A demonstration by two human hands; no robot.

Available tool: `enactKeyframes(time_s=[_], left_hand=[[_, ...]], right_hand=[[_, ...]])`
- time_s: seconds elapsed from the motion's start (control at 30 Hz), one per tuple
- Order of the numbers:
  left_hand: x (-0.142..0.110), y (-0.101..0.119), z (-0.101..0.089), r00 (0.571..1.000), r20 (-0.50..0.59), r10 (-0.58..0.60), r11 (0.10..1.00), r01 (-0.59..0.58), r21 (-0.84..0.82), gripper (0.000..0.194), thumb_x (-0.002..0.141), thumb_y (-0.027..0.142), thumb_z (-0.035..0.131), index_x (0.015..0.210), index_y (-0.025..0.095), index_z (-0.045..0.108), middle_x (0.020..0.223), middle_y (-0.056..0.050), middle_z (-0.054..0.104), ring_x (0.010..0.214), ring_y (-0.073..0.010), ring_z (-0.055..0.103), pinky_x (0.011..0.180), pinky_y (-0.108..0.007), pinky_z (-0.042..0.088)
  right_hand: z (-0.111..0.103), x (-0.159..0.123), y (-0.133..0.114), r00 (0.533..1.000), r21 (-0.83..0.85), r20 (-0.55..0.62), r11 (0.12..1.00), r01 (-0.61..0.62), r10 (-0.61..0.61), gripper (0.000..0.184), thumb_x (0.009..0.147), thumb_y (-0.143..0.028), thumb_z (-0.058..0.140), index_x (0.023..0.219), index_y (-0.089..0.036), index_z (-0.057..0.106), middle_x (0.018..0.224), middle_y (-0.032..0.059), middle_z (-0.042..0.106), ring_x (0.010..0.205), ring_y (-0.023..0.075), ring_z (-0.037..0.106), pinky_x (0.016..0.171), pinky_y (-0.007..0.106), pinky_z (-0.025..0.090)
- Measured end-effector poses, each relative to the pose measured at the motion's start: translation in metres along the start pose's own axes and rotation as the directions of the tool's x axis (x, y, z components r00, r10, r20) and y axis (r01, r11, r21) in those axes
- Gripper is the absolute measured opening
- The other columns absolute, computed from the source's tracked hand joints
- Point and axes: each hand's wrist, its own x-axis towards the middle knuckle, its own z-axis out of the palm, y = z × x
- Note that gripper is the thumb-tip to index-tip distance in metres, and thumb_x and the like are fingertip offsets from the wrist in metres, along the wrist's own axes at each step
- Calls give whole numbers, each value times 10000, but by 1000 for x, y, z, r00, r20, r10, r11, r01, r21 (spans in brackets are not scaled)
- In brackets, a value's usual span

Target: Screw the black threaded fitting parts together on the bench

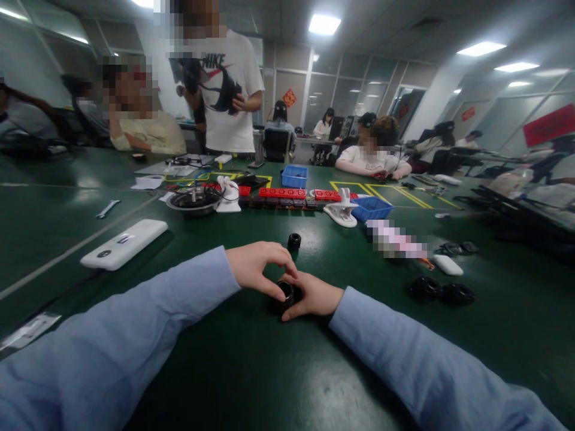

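Note:
A small black ring [286, 297], round and hollow like a toy tyre, stands on the green table in front of me. My right hand [315, 293] is curled around its right side, with the thumb at the near edge. From the left, my left hand [263, 267] reaches over the ring, thumb on its rim and fingers bent towards its far side. The fingers partly hide the ring. Just beyond my hands is a small black hollow cylinder [294, 242]. Two black knobbly wheels [426, 288] lie to the right.
A white power bank [126, 243] with a cable and a wrench [108, 208] lie left. Farther back are a round metal dish [193, 206], a red-topped strip [282, 193], white clips [342, 209] and blue bins [372, 208]. Several people sit or stand beyond.

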Motion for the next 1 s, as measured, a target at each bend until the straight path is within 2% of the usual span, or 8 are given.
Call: enactKeyframes(time_s=[0.1, 0.17, 0.27, 0.47, 0.63, 1.0], left_hand=[[0, -13, 4, 995, 101, 23, 994, -12, -109, 381, 683, 290, 773, 1036, 196, 664, 1029, -47, 657, 985, -178, 582, 905, -273, 431], [0, -17, 7, 986, 169, 6, 991, 17, -133, 426, 692, 271, 768, 1097, 211, 650, 1096, -53, 647, 1029, -185, 570, 932, -283, 422], [0, -19, 11, 978, 209, -20, 990, 48, -133, 444, 709, 246, 755, 1136, 221, 637, 1142, -56, 637, 1048, -186, 566, 946, -290, 418], [3, -16, 12, 976, 209, -53, 993, 73, -90, 436, 692, 221, 772, 1112, 228, 654, 1147, -52, 638, 1062, -192, 574, 961, -292, 415], [4, -12, 14, 975, 212, -73, 995, 86, -57, 440, 686, 210, 781, 1106, 176, 655, 1150, -85, 627, 1065, -196, 579, 958, -282, 422], [7, 4, 13, 959, 193, -207, 978, 198, 64, 415, 664, 231, 796, 1056, 193, 663, 1079, -52, 631, 995, -185, 602, 885, -272, 448]], right_hand=[[1, 1, 2, 1000, 86, -4, 996, -3, 4, 446, 550, -261, 830, 929, -142, 626, 902, 21, 639, 864, 191, 613, 826, 328, 495], [2, 1, 5, 1000, 99, -16, 995, -10, 11, 487, 543, -272, 833, 965, -140, 629, 941, 36, 646, 892, 203, 616, 849, 343, 492], [3, 1, 8, 1000, 95, -19, 996, -2, 4, 523, 539, -279, 836, 1001, -144, 631, 977, 44, 651, 920, 211, 616, 872, 352, 485], [3, 2, 11, 1000, 94, -17, 995, 11, -9, 573, 541, -286, 835, 1053, -137, 625, 1032, 60, 650, 953, 219, 615, 896, 360, 476], [3, 2, 10, 1000, 112, -19, 994, 19, -16, 558, 540, -271, 835, 1041, -138, 631, 1017, 52, 656, 950, 213, 617, 899, 357, 474], [4, 1, 10, 999, 161, -19, 986, 32, -30, 529, 556, -270, 829, 1028, -138, 630, 992, 48, 658, 931, 208, 621, 887, 354, 482]])
